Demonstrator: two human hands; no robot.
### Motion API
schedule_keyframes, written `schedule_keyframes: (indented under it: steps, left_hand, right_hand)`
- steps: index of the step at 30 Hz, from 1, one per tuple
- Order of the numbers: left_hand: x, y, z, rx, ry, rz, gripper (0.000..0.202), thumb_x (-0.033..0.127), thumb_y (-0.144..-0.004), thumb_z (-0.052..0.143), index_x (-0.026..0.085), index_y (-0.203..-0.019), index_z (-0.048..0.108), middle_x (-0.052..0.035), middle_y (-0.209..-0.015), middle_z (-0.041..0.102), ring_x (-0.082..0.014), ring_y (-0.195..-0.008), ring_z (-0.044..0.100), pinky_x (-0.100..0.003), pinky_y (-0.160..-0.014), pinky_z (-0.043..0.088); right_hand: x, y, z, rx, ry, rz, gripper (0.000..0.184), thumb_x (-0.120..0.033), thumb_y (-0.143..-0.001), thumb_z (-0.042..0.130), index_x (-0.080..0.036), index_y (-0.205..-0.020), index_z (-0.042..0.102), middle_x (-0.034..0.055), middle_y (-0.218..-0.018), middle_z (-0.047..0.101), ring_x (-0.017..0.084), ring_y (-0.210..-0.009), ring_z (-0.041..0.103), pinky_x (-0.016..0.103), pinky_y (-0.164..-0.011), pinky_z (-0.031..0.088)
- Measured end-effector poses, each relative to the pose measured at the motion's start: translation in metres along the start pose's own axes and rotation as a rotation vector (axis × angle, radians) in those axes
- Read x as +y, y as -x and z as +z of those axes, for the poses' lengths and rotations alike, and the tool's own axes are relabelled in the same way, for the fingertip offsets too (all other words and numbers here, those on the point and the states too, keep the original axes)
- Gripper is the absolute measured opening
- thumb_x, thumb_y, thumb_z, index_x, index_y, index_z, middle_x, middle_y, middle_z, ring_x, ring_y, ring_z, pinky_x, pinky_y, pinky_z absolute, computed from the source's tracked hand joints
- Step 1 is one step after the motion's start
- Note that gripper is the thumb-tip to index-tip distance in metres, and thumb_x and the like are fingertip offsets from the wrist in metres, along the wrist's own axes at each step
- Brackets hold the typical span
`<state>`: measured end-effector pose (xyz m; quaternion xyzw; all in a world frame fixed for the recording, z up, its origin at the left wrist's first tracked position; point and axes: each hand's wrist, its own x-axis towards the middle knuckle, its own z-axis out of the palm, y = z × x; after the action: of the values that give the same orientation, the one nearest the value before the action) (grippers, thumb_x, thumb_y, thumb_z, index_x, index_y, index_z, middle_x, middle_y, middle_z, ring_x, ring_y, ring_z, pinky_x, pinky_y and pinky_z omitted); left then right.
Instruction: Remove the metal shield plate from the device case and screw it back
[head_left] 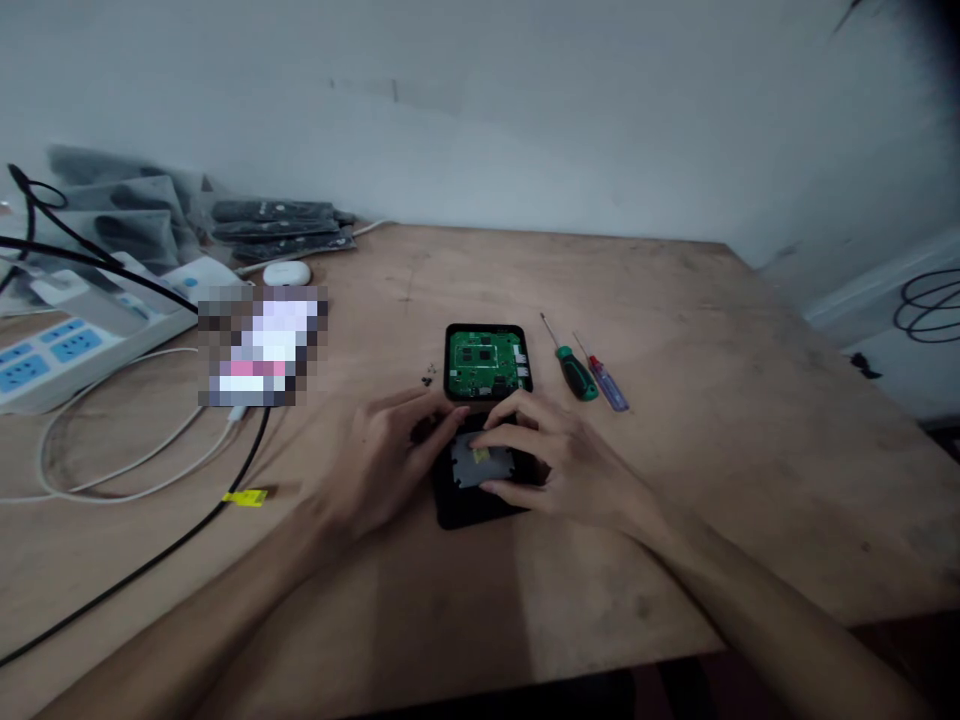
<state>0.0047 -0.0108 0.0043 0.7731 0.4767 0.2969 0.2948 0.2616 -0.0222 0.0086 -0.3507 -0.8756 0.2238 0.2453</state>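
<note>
A black square cover with a grey metal plate inside lies on the wooden table. My left hand rests on its left edge, fingers curled against it. My right hand covers its right side, fingers bent over the plate and the top edge. Just behind it sits the other black half holding a green circuit board. A few small dark screws lie left of the board.
A green-handled screwdriver and a red-and-blue one lie right of the board. At the left are a white power strip, white and black cables, a yellow tag and bagged remotes by the wall.
</note>
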Motion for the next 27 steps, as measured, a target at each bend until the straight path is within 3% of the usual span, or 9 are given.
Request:
schedule_keyframes:
  steps: [8, 12, 16, 20, 27]
  left_hand:
    - [0.0, -0.001, 0.001, 0.01, -0.002, 0.007, 0.03, 0.048, -0.113, 0.06, 0.026, -0.108, 0.08, -0.0013, -0.103, 0.078, -0.0188, -0.087, 0.07, -0.033, -0.078, 0.051]
    - [0.001, 0.0, 0.002, 0.024, -0.037, 0.016, 0.03, 0.047, -0.113, 0.059, 0.026, -0.106, 0.08, -0.0013, -0.099, 0.077, -0.0186, -0.084, 0.069, -0.034, -0.075, 0.05]
    - [0.002, 0.001, 0.001, 0.035, -0.042, 0.02, 0.029, 0.047, -0.113, 0.06, 0.026, -0.109, 0.08, -0.0015, -0.102, 0.077, -0.0186, -0.085, 0.07, -0.033, -0.074, 0.049]
    - [0.003, 0.0, 0.001, 0.029, -0.059, 0.036, 0.029, 0.044, -0.113, 0.06, 0.024, -0.102, 0.078, -0.0001, -0.097, 0.075, -0.0161, -0.082, 0.068, -0.031, -0.072, 0.047]
    - [0.0, 0.001, 0.002, 0.032, -0.108, 0.1, 0.026, 0.04, -0.113, 0.059, 0.022, -0.102, 0.074, -0.0002, -0.094, 0.071, -0.0135, -0.076, 0.063, -0.029, -0.069, 0.046]
  right_hand:
    - [0.003, 0.001, 0.003, 0.036, -0.017, -0.019, 0.036, -0.037, -0.099, 0.081, -0.027, -0.133, 0.076, 0.0101, -0.133, 0.067, 0.026, -0.112, 0.071, 0.044, -0.091, 0.063]
    - [-0.001, 0.0, 0.001, 0.166, -0.007, 0.02, 0.035, -0.034, -0.105, 0.073, -0.025, -0.138, 0.074, 0.0092, -0.126, 0.068, 0.023, -0.105, 0.072, 0.038, -0.085, 0.062]
    - [-0.003, -0.001, -0.006, 0.393, 0.105, 0.177, 0.026, -0.025, -0.109, 0.065, -0.025, -0.13, 0.078, 0.0055, -0.114, 0.07, 0.018, -0.088, 0.07, 0.035, -0.082, 0.059]
    - [0.004, -0.002, -0.017, 0.596, 0.227, 0.354, 0.022, -0.024, -0.106, 0.063, -0.024, -0.12, 0.081, 0.0046, -0.104, 0.072, 0.02, -0.084, 0.069, 0.036, -0.08, 0.057]
    - [0.037, 0.002, -0.035, 0.682, 0.496, 0.641, 0.028, -0.03, -0.099, 0.064, -0.021, -0.123, 0.074, 0.0125, -0.117, 0.072, 0.029, -0.093, 0.07, 0.045, -0.083, 0.053]
